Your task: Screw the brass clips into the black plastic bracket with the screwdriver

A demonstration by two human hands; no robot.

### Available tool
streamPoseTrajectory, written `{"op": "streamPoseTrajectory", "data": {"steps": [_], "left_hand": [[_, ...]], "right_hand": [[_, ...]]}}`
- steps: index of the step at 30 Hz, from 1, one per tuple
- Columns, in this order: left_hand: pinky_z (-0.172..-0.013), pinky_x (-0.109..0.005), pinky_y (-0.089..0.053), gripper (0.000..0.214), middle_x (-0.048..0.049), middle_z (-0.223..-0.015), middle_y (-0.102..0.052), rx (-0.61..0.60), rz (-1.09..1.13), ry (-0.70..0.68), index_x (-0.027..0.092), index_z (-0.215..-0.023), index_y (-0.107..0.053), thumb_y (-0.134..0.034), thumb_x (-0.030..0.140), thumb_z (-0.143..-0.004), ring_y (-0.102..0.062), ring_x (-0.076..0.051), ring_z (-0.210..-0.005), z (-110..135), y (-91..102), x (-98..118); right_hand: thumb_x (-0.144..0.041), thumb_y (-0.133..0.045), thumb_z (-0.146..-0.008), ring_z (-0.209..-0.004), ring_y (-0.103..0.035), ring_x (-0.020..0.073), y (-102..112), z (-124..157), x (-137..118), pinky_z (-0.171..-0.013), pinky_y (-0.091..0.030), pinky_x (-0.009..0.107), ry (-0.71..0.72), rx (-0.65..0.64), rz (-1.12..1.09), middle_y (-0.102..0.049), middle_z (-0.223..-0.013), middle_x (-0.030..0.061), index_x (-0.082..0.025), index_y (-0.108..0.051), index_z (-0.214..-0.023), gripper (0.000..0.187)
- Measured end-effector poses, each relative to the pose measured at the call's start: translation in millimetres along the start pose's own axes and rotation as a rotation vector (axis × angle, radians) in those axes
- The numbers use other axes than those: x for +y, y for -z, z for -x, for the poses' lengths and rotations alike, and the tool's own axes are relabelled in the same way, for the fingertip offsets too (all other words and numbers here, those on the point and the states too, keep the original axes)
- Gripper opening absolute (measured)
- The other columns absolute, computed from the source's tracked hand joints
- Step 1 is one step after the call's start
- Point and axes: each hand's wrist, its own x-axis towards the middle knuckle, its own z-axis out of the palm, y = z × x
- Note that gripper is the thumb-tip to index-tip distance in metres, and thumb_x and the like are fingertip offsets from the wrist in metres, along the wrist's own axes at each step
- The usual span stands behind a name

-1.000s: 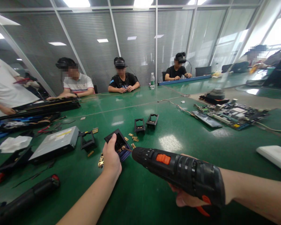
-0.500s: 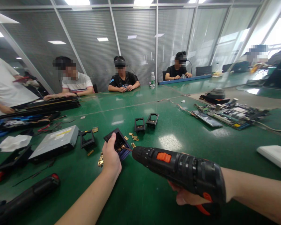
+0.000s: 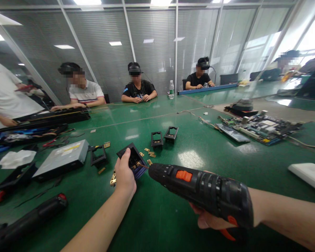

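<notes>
My left hand (image 3: 124, 176) is closed on a small black open housing (image 3: 132, 161) and holds it tilted on the green table (image 3: 173, 217). My right hand (image 3: 210, 218) grips a black cordless drill with an orange switch (image 3: 202, 192). The drill's bit reaches into the housing, where small brass parts show. Loose brass pieces (image 3: 149, 154) lie just beyond the housing, and one brass piece (image 3: 112, 180) sits by my left wrist.
Two black frames (image 3: 163, 136) stand further back, another frame (image 3: 98, 157) and a grey drive box (image 3: 61, 159) to the left. A second black tool (image 3: 28, 220) lies front left. A circuit board (image 3: 259, 127) and a white slab (image 3: 308, 176) are at right. Several people sit across the table.
Almost nothing has changed. The housing, my left hand and the drill hold the same pose; the view has shifted very slightly.
</notes>
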Motion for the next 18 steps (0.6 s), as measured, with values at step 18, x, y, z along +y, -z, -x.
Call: {"op": "streamPoseTrajectory", "data": {"steps": [18], "left_hand": [[-0.091, -0.040, -0.055, 0.039, -0.0066, -0.100, -0.074, -0.004, 0.001, 0.031, 0.018, -0.106, -0.072, -0.076, 0.043, -0.077, -0.071, -0.023, -0.094, 1.2, -1.6, 0.8]], "right_hand": [[-0.006, -0.060, -0.067, -0.058, -0.051, 0.0079, -2.8, 2.1, 4.3, -0.051, -0.044, 0.014, 0.085, 0.028, -0.119, -0.050, -0.066, -0.0044, -0.018, -0.052, -0.073, 0.016]]}}
